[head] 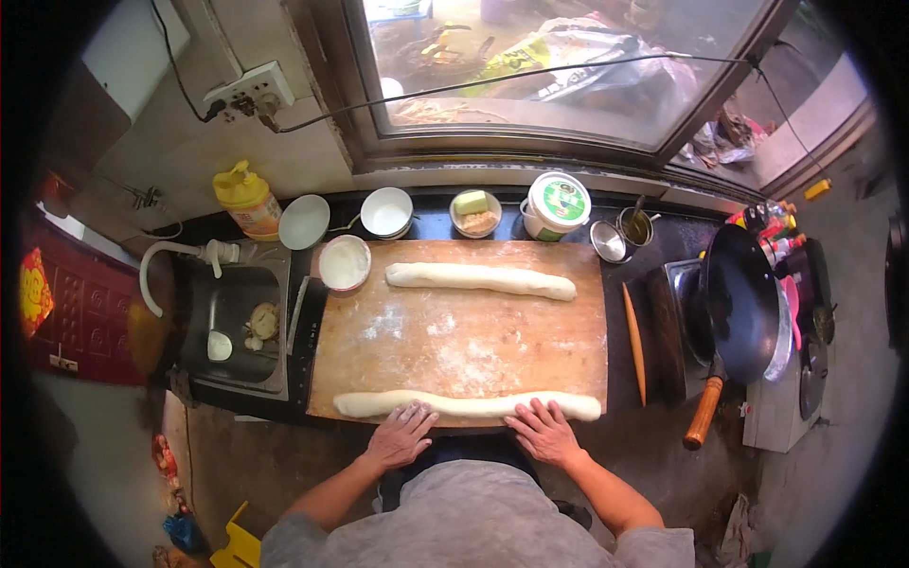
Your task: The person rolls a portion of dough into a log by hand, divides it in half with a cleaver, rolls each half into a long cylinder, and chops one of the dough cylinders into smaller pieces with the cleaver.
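A long, slightly wavy rope of pale dough [469, 406] lies along the near edge of a floured wooden board [454, 334]. My left hand [402, 434] rests on it left of the middle, fingertips on the dough and flour on the fingers. Further right, my right hand [545, 433] lies on the same rope with its fingers apart. Neither hand is closed around the dough. A second, shorter dough rope [481, 280] lies near the far side of the board. At the board's far left corner stands a bowl of flour [345, 263].
Behind the board stand white bowls [387, 213], a bowl of food pieces [476, 214], a lidded tub [557, 206] and a small metal bowl [608, 240]. Right are a tapered rolling pin [635, 344] and a wok [742, 305] with its handle jutting nearward. A sink [238, 326] is left.
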The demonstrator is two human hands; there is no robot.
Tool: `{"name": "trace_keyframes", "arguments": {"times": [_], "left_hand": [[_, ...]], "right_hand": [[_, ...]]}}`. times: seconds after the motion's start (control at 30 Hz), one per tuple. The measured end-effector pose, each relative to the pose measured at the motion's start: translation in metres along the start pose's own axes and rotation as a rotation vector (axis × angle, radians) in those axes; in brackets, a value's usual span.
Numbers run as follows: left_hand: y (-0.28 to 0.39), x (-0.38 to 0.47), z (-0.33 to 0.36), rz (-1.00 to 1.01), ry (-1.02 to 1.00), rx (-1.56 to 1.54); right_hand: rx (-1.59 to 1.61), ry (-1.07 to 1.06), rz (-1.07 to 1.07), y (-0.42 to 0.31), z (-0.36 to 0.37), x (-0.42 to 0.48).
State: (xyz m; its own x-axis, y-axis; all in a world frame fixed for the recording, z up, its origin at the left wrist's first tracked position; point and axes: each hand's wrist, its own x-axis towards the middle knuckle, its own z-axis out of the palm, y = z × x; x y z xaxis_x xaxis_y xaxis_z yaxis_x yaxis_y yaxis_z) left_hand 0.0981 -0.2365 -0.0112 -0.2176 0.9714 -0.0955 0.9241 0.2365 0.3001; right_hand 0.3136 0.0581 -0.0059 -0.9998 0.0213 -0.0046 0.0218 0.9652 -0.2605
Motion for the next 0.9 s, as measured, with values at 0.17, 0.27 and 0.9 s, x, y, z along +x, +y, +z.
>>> {"name": "trace_keyframes", "arguments": {"times": [0.17, 0.27, 0.9], "left_hand": [[-0.073, 0.063, -0.019, -0.110, 0.093, 0.264], [-0.103, 0.108, -0.049, -0.366, 0.182, 0.059], [-0.131, 0.089, -0.048, -0.389, 0.524, 0.239]], "right_hand": [[-0.056, 0.063, 0.142, 0.052, -0.015, 0.073], [-0.132, 0.217, 0.258, 0.089, -0.028, 0.120], [-0.136, 0.211, 0.337, 0.095, -0.033, 0.091]]}}
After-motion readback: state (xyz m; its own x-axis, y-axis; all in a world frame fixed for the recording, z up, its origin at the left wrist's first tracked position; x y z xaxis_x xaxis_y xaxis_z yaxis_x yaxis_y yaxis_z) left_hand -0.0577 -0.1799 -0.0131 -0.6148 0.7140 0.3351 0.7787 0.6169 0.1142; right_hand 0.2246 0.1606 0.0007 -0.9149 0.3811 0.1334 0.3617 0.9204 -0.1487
